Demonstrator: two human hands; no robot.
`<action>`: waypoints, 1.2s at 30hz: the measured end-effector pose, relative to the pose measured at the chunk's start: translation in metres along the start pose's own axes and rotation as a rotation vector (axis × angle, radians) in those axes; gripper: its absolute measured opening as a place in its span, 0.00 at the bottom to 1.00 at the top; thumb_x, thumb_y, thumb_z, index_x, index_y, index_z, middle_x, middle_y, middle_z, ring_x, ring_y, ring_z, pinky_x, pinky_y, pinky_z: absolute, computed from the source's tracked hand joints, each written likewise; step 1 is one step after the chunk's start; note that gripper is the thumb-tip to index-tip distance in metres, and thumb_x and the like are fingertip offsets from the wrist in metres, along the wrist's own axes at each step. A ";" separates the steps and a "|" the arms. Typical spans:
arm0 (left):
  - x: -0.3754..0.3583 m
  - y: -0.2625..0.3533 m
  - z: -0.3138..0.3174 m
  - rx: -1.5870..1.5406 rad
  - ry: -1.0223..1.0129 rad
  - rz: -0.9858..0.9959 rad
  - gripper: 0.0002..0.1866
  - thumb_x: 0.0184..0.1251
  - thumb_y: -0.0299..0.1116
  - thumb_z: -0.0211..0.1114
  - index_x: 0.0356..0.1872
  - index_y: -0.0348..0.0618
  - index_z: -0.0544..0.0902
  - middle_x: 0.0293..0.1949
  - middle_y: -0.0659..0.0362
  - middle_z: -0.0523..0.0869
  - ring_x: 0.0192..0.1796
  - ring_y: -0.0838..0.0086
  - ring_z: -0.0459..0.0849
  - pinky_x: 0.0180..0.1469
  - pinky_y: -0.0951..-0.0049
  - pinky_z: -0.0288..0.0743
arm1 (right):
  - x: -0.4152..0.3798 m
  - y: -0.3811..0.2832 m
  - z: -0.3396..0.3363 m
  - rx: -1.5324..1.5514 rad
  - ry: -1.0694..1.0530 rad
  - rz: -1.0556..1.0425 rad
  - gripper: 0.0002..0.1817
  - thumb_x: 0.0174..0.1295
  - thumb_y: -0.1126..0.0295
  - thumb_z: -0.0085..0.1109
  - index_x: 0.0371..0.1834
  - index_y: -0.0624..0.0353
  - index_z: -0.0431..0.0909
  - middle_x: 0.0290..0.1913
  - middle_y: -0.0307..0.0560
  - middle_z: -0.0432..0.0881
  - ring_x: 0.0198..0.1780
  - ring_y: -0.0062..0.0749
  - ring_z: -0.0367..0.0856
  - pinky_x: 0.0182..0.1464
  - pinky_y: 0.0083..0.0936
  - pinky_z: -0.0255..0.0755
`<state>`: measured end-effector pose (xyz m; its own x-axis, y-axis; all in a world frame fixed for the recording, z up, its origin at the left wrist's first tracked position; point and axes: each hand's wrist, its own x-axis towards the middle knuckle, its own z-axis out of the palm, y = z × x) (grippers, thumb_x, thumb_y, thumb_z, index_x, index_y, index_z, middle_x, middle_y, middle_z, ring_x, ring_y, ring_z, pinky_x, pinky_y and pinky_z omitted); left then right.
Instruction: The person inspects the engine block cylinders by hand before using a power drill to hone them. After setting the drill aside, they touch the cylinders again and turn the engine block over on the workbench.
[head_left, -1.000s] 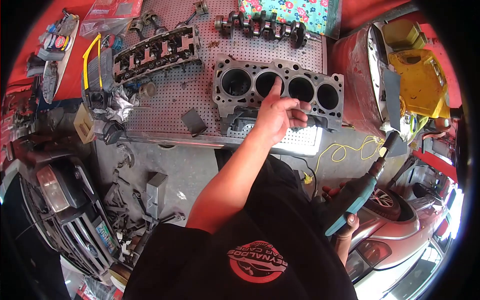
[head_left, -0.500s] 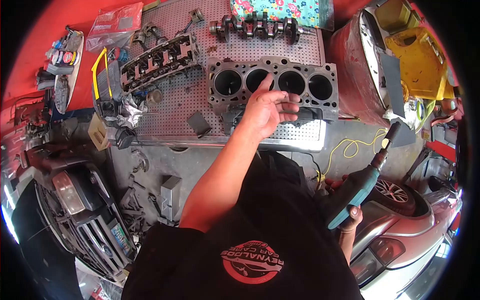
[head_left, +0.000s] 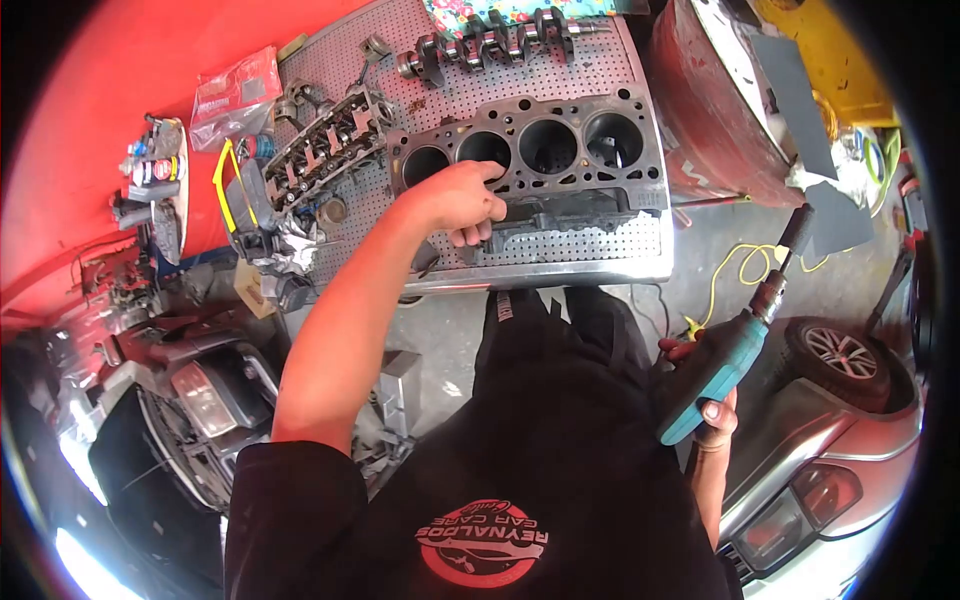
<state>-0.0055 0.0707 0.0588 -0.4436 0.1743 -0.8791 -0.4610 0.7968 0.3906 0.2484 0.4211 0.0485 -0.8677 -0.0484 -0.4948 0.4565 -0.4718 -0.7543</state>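
Observation:
An engine block (head_left: pixel 540 180) lies on the perforated metal table with its row of round cylinder bores facing up. My left hand (head_left: pixel 462 198) reaches across the near side of the block; its index finger points to the rim of the second bore from the left, while the other fingers hang bent and hold nothing. To the right, away from the table, my right hand (head_left: pixel 716 420) grips a teal power drill (head_left: pixel 715 375). A dark cylindrical attachment (head_left: pixel 796 230) is fitted in the drill's chuck and points up and away.
A crankshaft (head_left: pixel 490 45) lies behind the block, and a cylinder head (head_left: pixel 325 150) is at its left. A large drum (head_left: pixel 705 110) stands right of the table. A yellow cord (head_left: pixel 730 280) runs over the floor. Cars stand on both sides.
My left hand has turned from a raised, spread pose to pointing down at the block's top. The drill stays in my right hand. The whole view has shifted.

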 end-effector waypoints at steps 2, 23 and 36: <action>-0.006 0.008 -0.005 0.133 -0.005 -0.015 0.41 0.66 0.26 0.66 0.81 0.37 0.61 0.29 0.55 0.88 0.23 0.72 0.85 0.24 0.68 0.81 | 0.002 0.005 -0.010 0.016 -0.003 0.006 0.59 0.38 0.44 0.75 0.75 0.64 0.65 0.55 0.59 0.83 0.67 0.60 0.78 0.76 0.53 0.62; -0.018 0.007 -0.025 0.801 0.056 0.094 0.42 0.57 0.30 0.73 0.77 0.46 0.71 0.60 0.38 0.86 0.62 0.46 0.86 0.66 0.56 0.79 | 0.004 0.007 -0.029 0.111 0.147 0.074 0.58 0.34 0.47 0.77 0.73 0.62 0.67 0.53 0.60 0.85 0.66 0.59 0.80 0.72 0.48 0.67; -0.007 0.000 -0.033 1.450 0.239 -0.021 0.42 0.68 0.29 0.62 0.82 0.72 0.63 0.43 0.41 0.90 0.48 0.54 0.92 0.49 0.53 0.85 | 0.006 0.006 -0.030 0.066 0.106 0.098 0.60 0.36 0.43 0.75 0.75 0.62 0.64 0.55 0.57 0.84 0.69 0.59 0.78 0.74 0.49 0.66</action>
<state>-0.0281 0.0507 0.0739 -0.6271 0.1728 -0.7595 0.6249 0.6937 -0.3582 0.2524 0.4445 0.0277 -0.7922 -0.0056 -0.6102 0.5213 -0.5262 -0.6718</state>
